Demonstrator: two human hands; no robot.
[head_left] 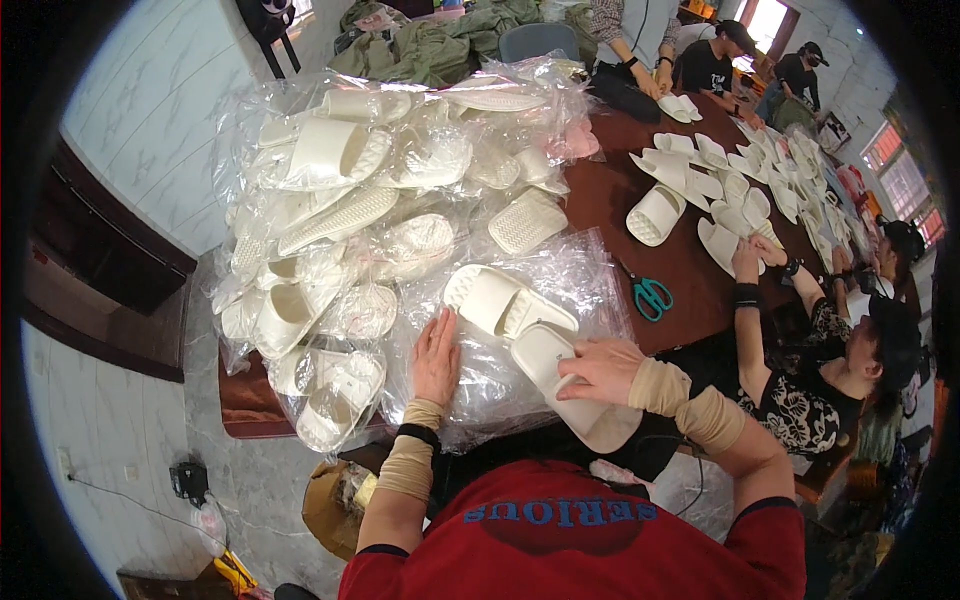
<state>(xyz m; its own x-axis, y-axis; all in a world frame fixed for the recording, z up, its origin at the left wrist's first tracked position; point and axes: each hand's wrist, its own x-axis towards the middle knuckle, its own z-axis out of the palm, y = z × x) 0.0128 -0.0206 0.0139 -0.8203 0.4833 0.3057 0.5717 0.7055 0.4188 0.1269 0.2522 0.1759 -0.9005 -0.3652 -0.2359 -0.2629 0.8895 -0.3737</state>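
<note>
While right hand (600, 368) rests fingers-down on the white slipper (565, 390), worth noting the geometry first: slipper directly under the fingertips, long axis running diagonally from up-left of the fingers toward down-right, heel end past the wrist near the table edge. Fingers curled loosely over the strap end, thumb tucked along the near side; contact clear, a full closed grip not confirmable, more a press-and-pinch than a clamp. Left hand (437, 358) flat, fingers nearly straight and close together, palm down on the clear plastic sheet (520, 280), holding nothing, just pinning film. Second white slipper (495, 298) just up-left of the right fingertips and up-right of the left fingertips, touching or nearly touching the first one, same diagonal axis. Right hand clearly nearer to both slippers; left hand close beside but apart from them. Farther out beyond the left fingers: big heap of bagged slippers (350, 200) in clear plastic. Right of the right fingers, well apart on bare brown table (610, 200): teal-handled scissors (650, 295). Beyond that, loose white slippers (690, 170) spread along the table, other people's hands working among them.
</note>
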